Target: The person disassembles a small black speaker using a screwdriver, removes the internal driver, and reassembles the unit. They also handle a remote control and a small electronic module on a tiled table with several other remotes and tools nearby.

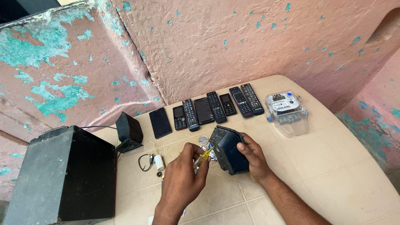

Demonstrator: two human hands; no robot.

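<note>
Head view: the right hand [252, 160] grips a small dark speaker box [230, 149], tilted up off the middle of the desk [341, 175]. The left hand [181, 181] is closed around a yellow-handled screwdriver [203, 157], its tip pointing at the box's near side. Judging by this, the box looks to be mid-opening; whether any screws are out I cannot tell. A silvery round part [203, 140] lies just behind. Phones and remotes [208, 109] line the far edge, beside a clear electric meter [286, 110].

Makeshift repair corner: phones and remotes [216, 106] on plastic table [333, 166], peeling pink walls [233, 41].
</note>
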